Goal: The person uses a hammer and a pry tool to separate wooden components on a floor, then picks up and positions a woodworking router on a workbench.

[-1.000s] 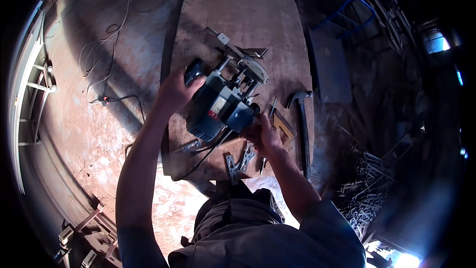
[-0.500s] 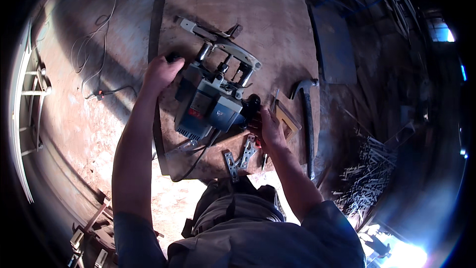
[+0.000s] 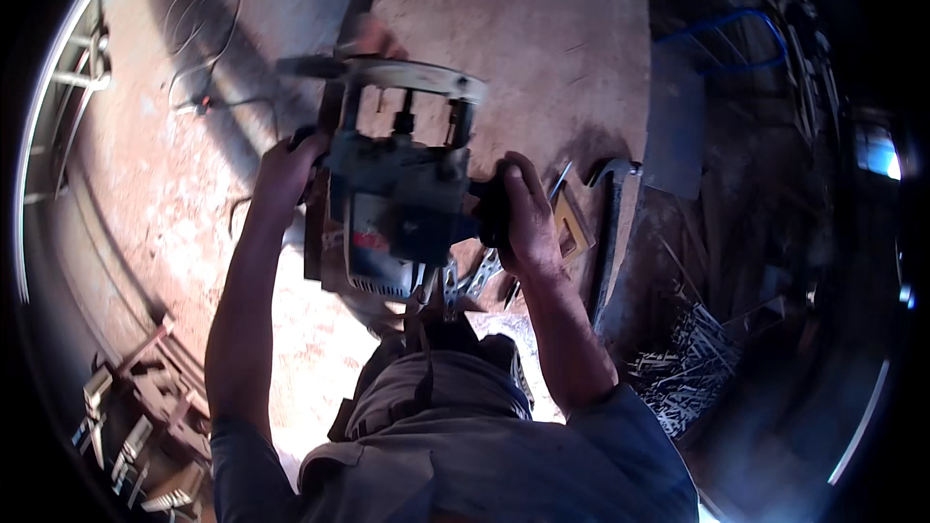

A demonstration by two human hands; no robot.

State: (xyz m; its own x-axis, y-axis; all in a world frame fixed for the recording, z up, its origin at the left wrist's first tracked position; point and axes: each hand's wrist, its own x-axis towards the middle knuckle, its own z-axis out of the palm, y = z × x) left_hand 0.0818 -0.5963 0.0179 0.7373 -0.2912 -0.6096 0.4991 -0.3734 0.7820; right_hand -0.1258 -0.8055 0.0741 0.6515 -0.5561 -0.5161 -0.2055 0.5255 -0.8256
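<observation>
My left hand [image 3: 286,169] and my right hand [image 3: 521,213] are closed round the two black handles of a plunge router [image 3: 392,223], a dark motor body with two steel columns and a pale round base at its top. I hold it over a worn board [image 3: 523,29], partly blurred by motion. On the board beside my right hand lie a yellow-brown triangular piece [image 3: 573,228], a long dark claw-headed bar [image 3: 610,223] and slotted metal fittings [image 3: 484,271]. Beyond the router's base is a blurred skin-toned shape [image 3: 376,37], perhaps another person's hand; I cannot tell.
A cable with a plug [image 3: 201,105] lies on the floor to the left. A pale metal frame [image 3: 73,73] stands at far left, wooden pieces [image 3: 160,368] at lower left. Right are a blue tubular frame [image 3: 775,39], a flat sheet [image 3: 678,136] and piled scrap strips [image 3: 693,373].
The router is raised and turned more upright, its base nearly level across the view, and my right hand has risen with it. The skin-toned shape beyond it has appeared. The view has shifted.
</observation>
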